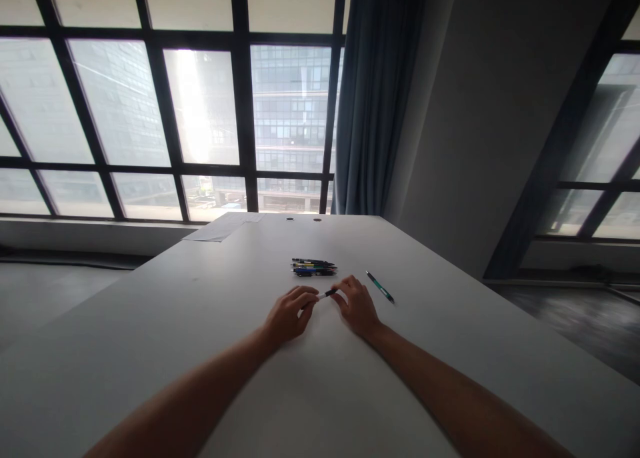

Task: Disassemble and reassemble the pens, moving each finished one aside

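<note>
Between my two hands, just above or on the white table [225, 338], is a black and white pen [326, 294]. My left hand [291, 311] is closed on its white end, with the thumb and fingers pinched together. The black end is pinched by the fingertips of my right hand [356, 305]. Beyond the hands lies a bundle of several pens [313, 268] in dark, blue and yellow colours, side by side. To the right of my right hand, a single green and black pen [381, 287] lies slanted on the tabletop.
Sheets of paper [215, 229] lie at the table's far left corner. Two round dark-rimmed holes [290, 219] are set near the far edge. Behind stand large windows [290, 111], a blue curtain [370, 111] and a grey wall [480, 125].
</note>
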A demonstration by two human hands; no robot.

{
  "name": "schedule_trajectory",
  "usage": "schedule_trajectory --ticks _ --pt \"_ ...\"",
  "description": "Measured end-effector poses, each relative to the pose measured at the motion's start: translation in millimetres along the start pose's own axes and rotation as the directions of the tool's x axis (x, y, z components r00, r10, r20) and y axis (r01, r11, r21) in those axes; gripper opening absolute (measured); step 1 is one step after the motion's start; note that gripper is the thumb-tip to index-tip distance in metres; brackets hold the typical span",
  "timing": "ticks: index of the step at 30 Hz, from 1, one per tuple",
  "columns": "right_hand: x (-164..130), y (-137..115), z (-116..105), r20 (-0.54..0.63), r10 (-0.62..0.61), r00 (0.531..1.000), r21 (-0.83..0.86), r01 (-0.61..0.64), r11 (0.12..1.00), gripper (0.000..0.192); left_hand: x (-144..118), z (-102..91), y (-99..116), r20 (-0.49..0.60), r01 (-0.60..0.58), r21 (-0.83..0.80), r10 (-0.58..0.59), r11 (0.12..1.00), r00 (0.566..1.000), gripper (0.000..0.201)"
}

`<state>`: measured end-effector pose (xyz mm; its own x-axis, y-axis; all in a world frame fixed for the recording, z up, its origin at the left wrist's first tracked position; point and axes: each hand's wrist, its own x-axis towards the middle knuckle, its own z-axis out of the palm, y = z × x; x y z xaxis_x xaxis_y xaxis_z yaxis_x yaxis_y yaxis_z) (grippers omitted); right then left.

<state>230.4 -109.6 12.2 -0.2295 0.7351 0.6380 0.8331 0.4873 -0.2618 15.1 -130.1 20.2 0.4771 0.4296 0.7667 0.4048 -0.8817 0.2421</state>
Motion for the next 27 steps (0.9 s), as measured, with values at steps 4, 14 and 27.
schedule_trajectory --ticks 4,14,27 --pt "-0.3 -0.5 0.3 0.045 0.018 0.999 -0.057 -0.015 0.998 0.018 -0.3 -0.1 -12.0 0.010 0.140 0.201 -0.144 0.970 0.989 0.025" --pt "-6.5 -24.4 -1.8 0.143 -0.207 0.968 0.019 0.206 0.978 0.049 0.1 2.5 -7.9 0.201 -0.016 0.384 -0.067 0.923 0.977 0.028" --pt "-7.8 -19.7 4.6 0.157 -0.217 0.963 0.187 0.187 0.964 0.037 1.4 1.3 -6.2 0.256 0.148 0.474 -0.297 0.868 0.920 0.035"
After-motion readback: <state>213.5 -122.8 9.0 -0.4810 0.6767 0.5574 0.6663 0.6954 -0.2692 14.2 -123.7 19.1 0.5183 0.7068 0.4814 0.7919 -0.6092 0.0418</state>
